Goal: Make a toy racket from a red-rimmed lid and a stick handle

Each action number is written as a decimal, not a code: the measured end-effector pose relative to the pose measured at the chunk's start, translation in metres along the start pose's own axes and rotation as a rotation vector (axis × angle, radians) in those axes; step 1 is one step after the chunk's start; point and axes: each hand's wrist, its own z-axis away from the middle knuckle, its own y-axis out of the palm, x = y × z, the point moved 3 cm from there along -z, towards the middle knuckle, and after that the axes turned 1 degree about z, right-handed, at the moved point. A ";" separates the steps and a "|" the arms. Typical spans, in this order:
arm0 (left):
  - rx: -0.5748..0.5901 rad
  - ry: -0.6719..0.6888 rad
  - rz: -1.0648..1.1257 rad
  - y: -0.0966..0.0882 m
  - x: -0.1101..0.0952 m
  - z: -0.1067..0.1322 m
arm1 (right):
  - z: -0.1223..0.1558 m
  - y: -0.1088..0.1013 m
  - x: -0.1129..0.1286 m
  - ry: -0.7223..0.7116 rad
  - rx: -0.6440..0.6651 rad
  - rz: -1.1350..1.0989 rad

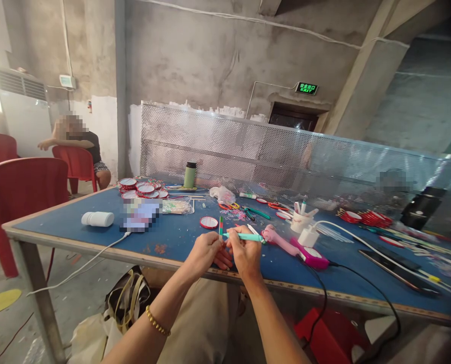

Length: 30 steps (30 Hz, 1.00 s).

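My left hand (207,253) is closed around the lower end of a thin red-and-green stick (221,225) that stands upright above the blue table's (180,237) near edge. My right hand (245,253) is closed on a teal pen-like tool (244,236) held level, its tip touching the stick. Both hands meet just over the table edge. A gold bead bracelet (157,322) sits on my left wrist.
A round red-rimmed disc (209,222) lies just beyond the hands. A pink glue gun (294,246), a white charger (308,235), a cup of pens (300,218), scissors, stacked red discs (144,190) and a green flask (189,175) stand around. Another person (82,144) sits far left among red chairs.
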 end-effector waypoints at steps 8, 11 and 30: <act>-0.003 -0.015 -0.003 -0.001 0.002 -0.001 | -0.001 0.001 -0.002 0.031 0.055 -0.025; -0.006 -0.012 -0.012 0.000 0.000 0.000 | -0.002 0.002 -0.002 0.018 0.062 -0.027; -0.002 -0.001 -0.023 0.000 0.000 -0.001 | -0.001 0.001 0.002 0.033 0.039 -0.033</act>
